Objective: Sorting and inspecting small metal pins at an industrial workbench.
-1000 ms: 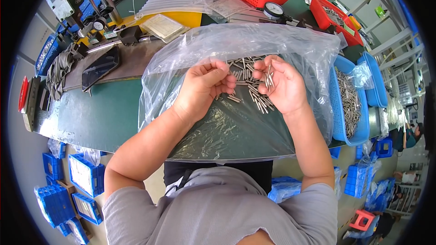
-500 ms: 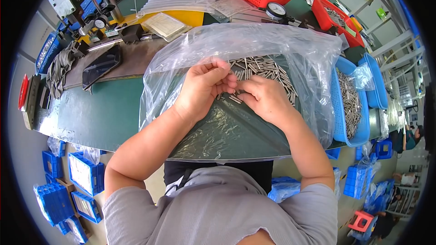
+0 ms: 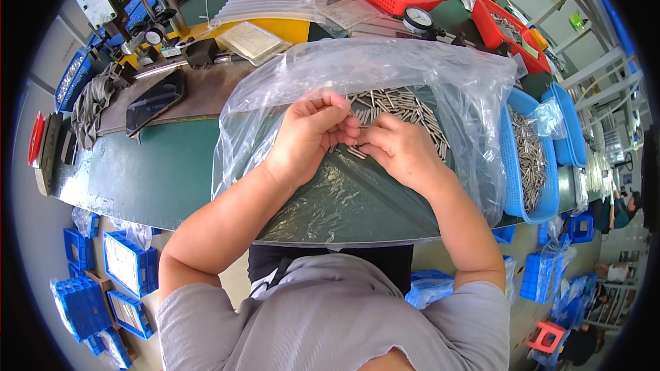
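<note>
My left hand (image 3: 307, 132) is closed, its fingers curled toward the thumb above a clear plastic bag (image 3: 275, 72) on the green table. Close beside it my right hand (image 3: 404, 150) pinches thumb and forefinger together, the fingertips of both hands almost meeting. Anything between those fingertips is too small and hidden to make out. Just behind and under the hands lies a heap of short silver metal pins (image 3: 405, 104), spread on the plastic. A few loose pins (image 3: 355, 152) lie nearer me, below the fingertips.
On the right, a blue basket (image 3: 512, 189) holds many more pins. Red baskets (image 3: 395, 1) with metal parts and a dial gauge (image 3: 417, 19) stand at the back. A black phone (image 3: 156, 99) lies left, near a gauge stand (image 3: 165, 0).
Both hands stay almost in place over the pins, with only slight finger movement. The right fingertips have shifted a little. The baskets and bag look unchanged.
</note>
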A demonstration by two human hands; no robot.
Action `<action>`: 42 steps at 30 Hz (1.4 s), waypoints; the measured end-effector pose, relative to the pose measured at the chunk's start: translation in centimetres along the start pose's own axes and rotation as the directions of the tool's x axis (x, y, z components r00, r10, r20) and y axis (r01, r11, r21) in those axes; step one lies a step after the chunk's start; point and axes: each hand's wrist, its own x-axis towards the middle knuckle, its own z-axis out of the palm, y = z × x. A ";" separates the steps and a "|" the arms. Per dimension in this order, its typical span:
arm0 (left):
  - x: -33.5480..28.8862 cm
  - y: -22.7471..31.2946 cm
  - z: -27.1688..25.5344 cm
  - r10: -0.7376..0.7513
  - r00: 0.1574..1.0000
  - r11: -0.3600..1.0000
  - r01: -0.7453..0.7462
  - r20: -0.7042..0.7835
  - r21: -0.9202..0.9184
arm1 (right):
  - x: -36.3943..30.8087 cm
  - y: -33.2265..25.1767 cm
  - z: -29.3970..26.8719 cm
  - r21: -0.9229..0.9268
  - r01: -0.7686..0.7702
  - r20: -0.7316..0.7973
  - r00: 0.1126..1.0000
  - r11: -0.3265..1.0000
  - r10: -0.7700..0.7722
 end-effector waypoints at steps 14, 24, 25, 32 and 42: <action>0.1 -0.2 -0.1 -0.015 1.000 1.000 0.016 -0.008 0.024 | 0.1 -0.7 -0.2 -0.113 -0.036 -0.014 0.999 0.993 0.034; 0.1 -0.2 -0.2 -0.026 1.000 0.998 0.025 0.017 0.064 | 0.2 -0.3 -0.5 -0.071 -0.175 -0.077 0.982 0.982 0.170; 0.1 -0.2 -0.1 -0.042 0.998 0.996 0.039 0.042 0.075 | 0.3 0.0 -0.7 -0.071 -0.177 -0.078 0.982 0.982 0.171; -0.2 -0.3 0.3 -0.099 0.989 0.989 0.086 0.113 0.122 | 0.5 0.5 -1.6 0.544 -0.256 -0.071 0.935 0.799 0.348; -0.4 -0.7 0.4 -0.114 0.987 0.989 0.102 0.109 0.109 | 0.4 -0.2 -1.8 0.600 -0.263 -0.022 0.938 0.755 0.345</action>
